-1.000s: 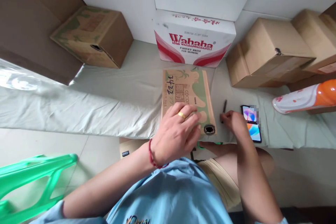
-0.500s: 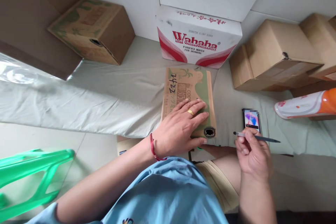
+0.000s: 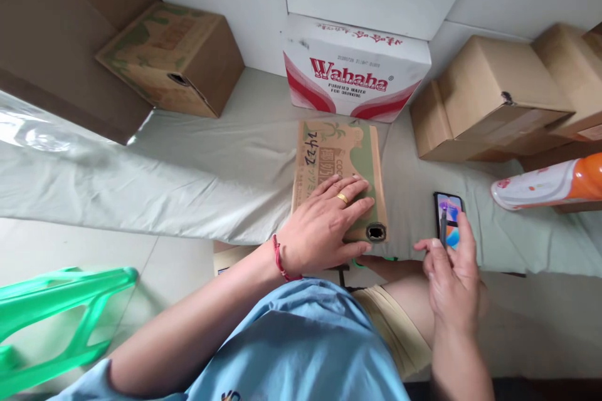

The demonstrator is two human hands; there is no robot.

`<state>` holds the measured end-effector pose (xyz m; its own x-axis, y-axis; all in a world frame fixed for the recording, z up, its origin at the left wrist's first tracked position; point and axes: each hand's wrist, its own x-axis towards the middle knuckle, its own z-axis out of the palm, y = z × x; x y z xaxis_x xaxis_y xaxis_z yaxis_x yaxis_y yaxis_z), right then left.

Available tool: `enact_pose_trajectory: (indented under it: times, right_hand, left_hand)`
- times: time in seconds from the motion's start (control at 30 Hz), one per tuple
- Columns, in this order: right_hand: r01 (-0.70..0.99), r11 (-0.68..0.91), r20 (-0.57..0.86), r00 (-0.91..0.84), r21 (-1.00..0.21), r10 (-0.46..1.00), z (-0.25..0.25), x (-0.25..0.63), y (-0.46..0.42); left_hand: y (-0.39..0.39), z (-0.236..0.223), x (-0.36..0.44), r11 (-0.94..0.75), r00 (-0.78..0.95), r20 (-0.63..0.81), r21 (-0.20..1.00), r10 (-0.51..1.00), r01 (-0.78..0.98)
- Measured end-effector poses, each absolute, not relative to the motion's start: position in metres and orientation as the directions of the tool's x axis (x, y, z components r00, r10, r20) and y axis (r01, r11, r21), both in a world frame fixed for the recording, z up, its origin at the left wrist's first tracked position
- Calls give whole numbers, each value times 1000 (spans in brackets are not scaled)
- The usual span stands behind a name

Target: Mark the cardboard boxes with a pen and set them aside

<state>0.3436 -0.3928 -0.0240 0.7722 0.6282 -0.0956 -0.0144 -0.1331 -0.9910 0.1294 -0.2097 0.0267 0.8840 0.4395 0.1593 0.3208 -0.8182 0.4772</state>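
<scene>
My left hand (image 3: 332, 216) rests flat, fingers spread, on a brown and green cardboard box (image 3: 348, 144) with "2422" handwritten on it. A dark oval hand hole shows at the box's near right corner. To the right, my right hand (image 3: 454, 279) grips a dark pen (image 3: 443, 229) between thumb and fingers, pointing away from me, with the index finger stretched out. Just beyond that hand lies a smartphone (image 3: 449, 207) with a lit, colourful screen; the pen and fingers partly cover it in this view.
A white and red Wahaha carton (image 3: 352, 75) stands behind the box. Brown cartons (image 3: 508, 88) stand at right, near an orange and white bottle (image 3: 545, 185). Another printed carton (image 3: 174, 56) is at back left. A green plastic stool (image 3: 70, 301) stands on the floor at left.
The pen has swung from lying sideways to pointing away from me, and my right hand has turned, its index finger now extended. My left hand stays on the box.
</scene>
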Motion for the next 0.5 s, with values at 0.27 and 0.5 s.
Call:
enact_pose_trajectory:
  times: [0.27,0.5]
  right_hand:
    - [-116,219,103,615,-969,781,3,356,-418]
    - [-137,165,42,634,-977,772,23,335,-402]
  left_hand:
    - [-210,26,128,-808,884,154,496,442,318]
    - [-210,26,129,-819,881,176,480,440,313]
